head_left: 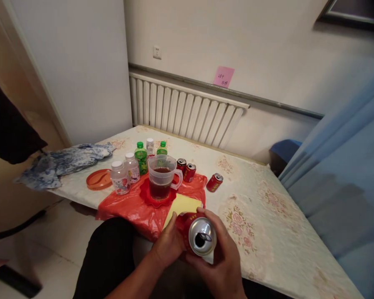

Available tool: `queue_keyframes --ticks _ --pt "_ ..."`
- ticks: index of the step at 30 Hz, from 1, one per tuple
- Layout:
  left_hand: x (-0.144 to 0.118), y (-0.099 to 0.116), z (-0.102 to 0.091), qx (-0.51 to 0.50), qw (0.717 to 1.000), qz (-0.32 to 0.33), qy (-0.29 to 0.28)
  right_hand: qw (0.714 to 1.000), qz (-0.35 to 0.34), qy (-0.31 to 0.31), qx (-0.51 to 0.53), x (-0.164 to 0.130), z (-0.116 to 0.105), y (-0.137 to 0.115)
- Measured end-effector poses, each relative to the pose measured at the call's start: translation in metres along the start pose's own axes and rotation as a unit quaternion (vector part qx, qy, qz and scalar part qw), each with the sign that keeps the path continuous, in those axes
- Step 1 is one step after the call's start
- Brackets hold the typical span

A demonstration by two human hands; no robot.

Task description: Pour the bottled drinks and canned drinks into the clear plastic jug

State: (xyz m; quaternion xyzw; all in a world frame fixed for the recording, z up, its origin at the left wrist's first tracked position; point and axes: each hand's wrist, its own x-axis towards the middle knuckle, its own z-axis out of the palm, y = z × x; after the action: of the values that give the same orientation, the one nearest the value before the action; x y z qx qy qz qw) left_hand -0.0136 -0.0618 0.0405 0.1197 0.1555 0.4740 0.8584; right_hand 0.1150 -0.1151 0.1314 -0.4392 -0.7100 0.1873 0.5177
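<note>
An opened red drink can [202, 236] is held low over the table's front edge, its silver top and dark mouth hole facing me. My right hand [222, 261] is wrapped round the can's right side. My left hand [170, 245] grips it from the left, with the thumb up against the can and the other fingers mostly hidden. Just beyond my hands lies a flat yellow sheet or cloth [184, 203]. Behind it, a clear plastic measuring jug [161, 182] partly filled with brown liquid stands on a red scalloped dish [146, 195].
Red plastic sheeting [124, 207] lies under the dish. Three more red cans, including one standing alone [215, 182], are to the right. Left are clear white-capped jars [120, 178], green-capped bottles [141, 158] and an orange lid [99, 180]. A radiator [183, 110] runs behind the floral-covered table [268, 232].
</note>
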Motion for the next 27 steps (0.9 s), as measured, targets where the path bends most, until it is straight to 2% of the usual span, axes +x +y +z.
queue_keyframes --ticks 5,12,16,21,27 --pt "0.005 -0.001 -0.006 0.021 0.999 0.021 -0.04 0.997 -0.032 0.006 -0.063 0.01 -0.005 0.004" --pt "0.008 -0.003 -0.01 0.004 0.997 0.017 -0.079 0.997 0.022 -0.031 -0.06 0.009 -0.001 0.016" --pt "0.007 -0.004 -0.01 -0.003 0.999 -0.008 -0.041 0.996 0.056 -0.048 -0.041 0.007 0.003 0.019" --pt "0.006 -0.005 -0.012 -0.003 1.0 -0.007 0.007 0.994 0.083 -0.076 -0.014 0.005 0.006 0.019" --pt "0.008 -0.005 -0.017 0.001 1.0 -0.007 0.008 0.991 0.105 -0.081 -0.006 0.003 0.006 0.021"
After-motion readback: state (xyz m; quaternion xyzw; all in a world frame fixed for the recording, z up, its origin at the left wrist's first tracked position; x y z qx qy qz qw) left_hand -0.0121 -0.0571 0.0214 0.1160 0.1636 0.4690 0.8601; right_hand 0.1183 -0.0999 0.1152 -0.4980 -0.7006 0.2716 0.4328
